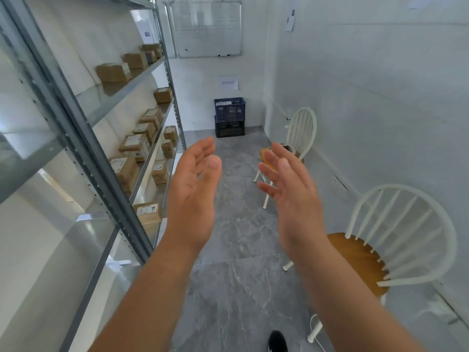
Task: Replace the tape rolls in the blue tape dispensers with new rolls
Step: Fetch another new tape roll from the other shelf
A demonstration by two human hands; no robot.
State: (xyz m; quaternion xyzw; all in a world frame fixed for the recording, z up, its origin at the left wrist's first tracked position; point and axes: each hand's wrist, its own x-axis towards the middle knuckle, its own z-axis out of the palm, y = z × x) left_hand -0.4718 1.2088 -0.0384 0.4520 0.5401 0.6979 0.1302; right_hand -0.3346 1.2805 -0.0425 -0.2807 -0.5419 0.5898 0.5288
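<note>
My left hand point(194, 196) and my right hand point(291, 191) are raised in front of me, palms facing each other, a gap between them. Both hold nothing and their fingers are spread. No blue tape dispenser and no tape roll shows anywhere in the view. A dark object point(288, 148) lies on the seat of the far chair point(302, 130), mostly hidden behind my right fingers; I cannot tell what it is.
A metal shelf rack point(101, 158) with several cardboard boxes point(127, 171) lines the left side. Two stacked crates point(229, 116) stand at the far wall under a whiteboard point(208, 29). A second white chair point(396, 240) stands near right. Grey floor point(243, 237) runs between.
</note>
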